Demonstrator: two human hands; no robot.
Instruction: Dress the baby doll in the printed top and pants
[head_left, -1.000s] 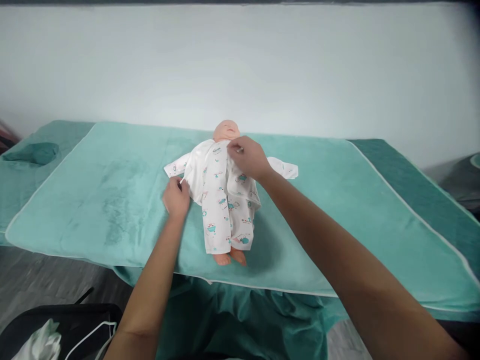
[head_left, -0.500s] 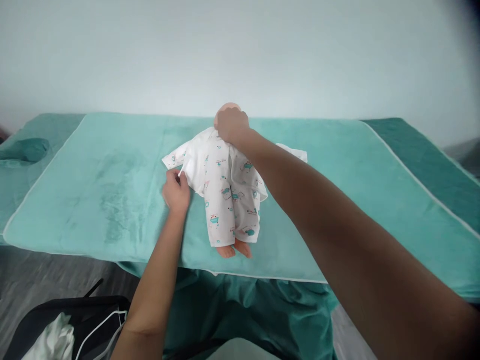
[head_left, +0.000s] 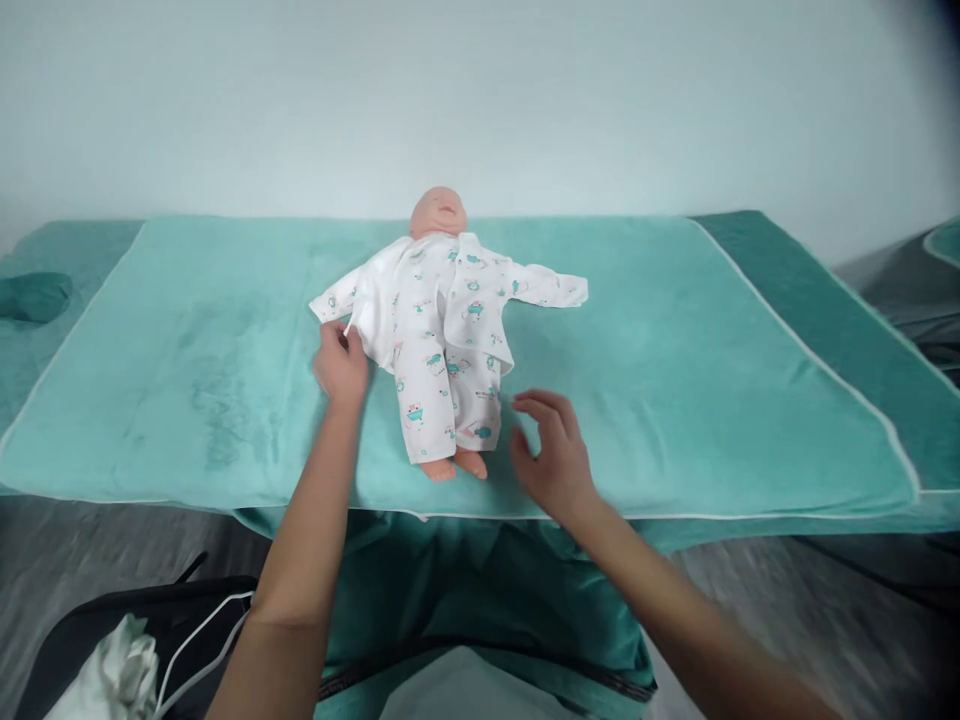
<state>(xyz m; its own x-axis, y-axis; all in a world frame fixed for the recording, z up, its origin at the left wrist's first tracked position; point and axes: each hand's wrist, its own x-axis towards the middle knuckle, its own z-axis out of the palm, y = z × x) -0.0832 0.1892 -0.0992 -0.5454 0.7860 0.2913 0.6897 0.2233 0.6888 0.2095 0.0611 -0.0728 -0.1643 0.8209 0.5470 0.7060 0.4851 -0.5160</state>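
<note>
Closest in there's a black chair (head_left: 56,650) with a crumpled pale cloth (head_left: 112,665) and a white cord (head_left: 196,635), down beside the person's left arm. Then the green-covered table (head_left: 660,400): the right hand (head_left: 555,455) is just beside the trousers (head_left: 424,400) the doll (head_left: 439,212) has on, thumb and fingers spread apart. A bit further up, the left hand (head_left: 341,365) has an edge of the jacket (head_left: 476,295) pinched, near one cuff. Doll's face up mid-table, feet toward the person, jacket front open, sleeves stretched out, head by the white wall (head_left: 480,100).
</note>
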